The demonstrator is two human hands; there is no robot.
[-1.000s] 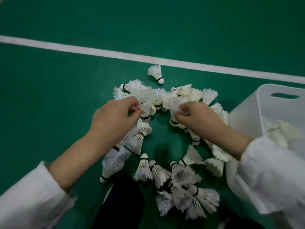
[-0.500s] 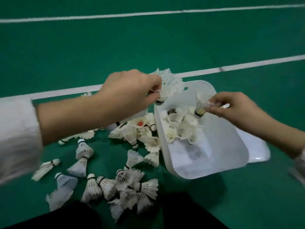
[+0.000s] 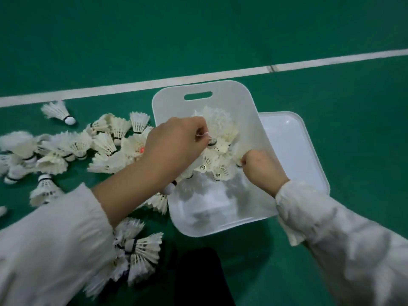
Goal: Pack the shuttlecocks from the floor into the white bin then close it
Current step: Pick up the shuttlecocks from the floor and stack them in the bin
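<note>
Mid-packing: left hand [image 3: 174, 143] pinches a shuttlecock [image 3: 215, 122] and right hand [image 3: 262, 170] pinches a second shuttlecock [image 3: 238, 153], both down inside the bin [image 3: 220, 227], so next it's let go, then reach for the pile [image 3: 106, 149] on the floor [image 3: 198, 29], lid [image 3: 289, 140] last.

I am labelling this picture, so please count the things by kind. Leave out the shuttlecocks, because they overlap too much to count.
Bin: 1
Lid: 1
Hands: 2, the left hand and the right hand
White floor line: 1
Total: 5
</note>
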